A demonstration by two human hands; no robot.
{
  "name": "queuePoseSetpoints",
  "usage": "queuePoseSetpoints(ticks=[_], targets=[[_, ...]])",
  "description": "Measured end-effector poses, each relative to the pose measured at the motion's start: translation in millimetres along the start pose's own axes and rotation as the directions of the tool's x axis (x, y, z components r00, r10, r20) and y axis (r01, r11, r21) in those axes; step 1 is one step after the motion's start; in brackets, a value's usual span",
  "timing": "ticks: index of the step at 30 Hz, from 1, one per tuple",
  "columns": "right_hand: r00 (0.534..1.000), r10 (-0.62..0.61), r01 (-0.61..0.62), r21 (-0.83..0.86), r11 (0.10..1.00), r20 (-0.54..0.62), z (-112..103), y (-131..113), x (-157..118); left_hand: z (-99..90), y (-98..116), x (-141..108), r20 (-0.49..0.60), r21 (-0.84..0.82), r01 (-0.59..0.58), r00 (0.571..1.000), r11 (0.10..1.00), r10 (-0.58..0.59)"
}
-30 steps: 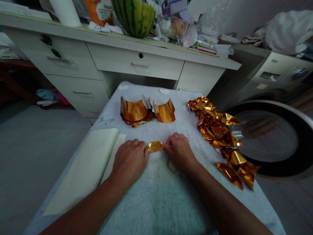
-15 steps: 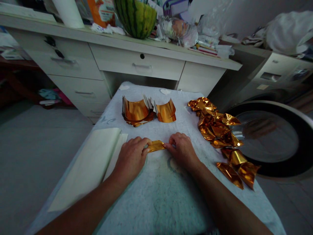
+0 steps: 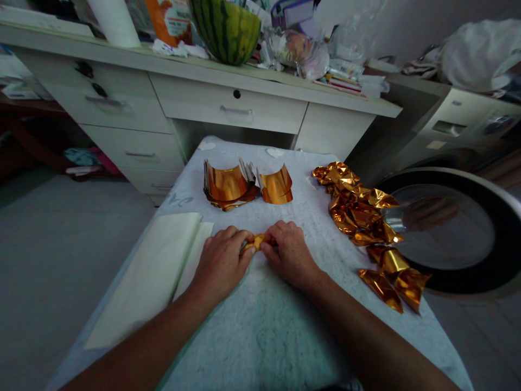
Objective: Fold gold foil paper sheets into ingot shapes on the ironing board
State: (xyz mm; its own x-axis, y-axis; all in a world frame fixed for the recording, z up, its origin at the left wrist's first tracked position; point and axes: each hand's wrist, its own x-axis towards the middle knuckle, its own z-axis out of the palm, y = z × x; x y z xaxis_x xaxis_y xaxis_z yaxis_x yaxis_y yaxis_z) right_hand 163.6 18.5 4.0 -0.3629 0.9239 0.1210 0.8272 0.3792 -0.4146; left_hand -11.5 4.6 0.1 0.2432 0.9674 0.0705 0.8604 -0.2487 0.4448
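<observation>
Between my two hands is a small folded piece of gold foil paper (image 3: 258, 241), partly hidden by the fingers. My left hand (image 3: 223, 258) pinches its left end, thumb in front. My right hand (image 3: 288, 251) grips the right end with thumb and fingers, close to the left fingertips. Just beyond the hands stand curled stacks of gold foil sheets (image 3: 226, 183), with a smaller curled stack (image 3: 277, 185) beside them. Right of my hands lies a heap of folded gold foil pieces (image 3: 354, 209), with a few looser ones (image 3: 382, 290) nearer me.
A pale cloth (image 3: 260, 342) covers the table. White folded paper (image 3: 146, 277) lies at its left. Behind stands a white drawer desk (image 3: 228, 111) bearing a cut watermelon (image 3: 226, 32). An open washing machine door (image 3: 443, 228) borders the right edge.
My right hand has moved left along the foil paper, closer to my left hand. Less of the foil shows between them now.
</observation>
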Motion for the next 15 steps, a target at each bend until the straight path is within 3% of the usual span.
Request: queuePoseSetpoints(ticks=[8, 15], targets=[[0.997, 0.069, -0.06, -0.241, 0.969, 0.029, 3.7, -14.6, 3.6, 0.4, -4.1, 0.8, 0.023, -0.009, -0.012, 1.0, 1.0, 0.012], [0.995, 0.1, -0.09, -0.261, 0.961, 0.024, 2.9, -18.9, 4.8, 2.1, -11.3, 1.0, 0.061, -0.031, -0.036, 0.997, 0.999, 0.038]])
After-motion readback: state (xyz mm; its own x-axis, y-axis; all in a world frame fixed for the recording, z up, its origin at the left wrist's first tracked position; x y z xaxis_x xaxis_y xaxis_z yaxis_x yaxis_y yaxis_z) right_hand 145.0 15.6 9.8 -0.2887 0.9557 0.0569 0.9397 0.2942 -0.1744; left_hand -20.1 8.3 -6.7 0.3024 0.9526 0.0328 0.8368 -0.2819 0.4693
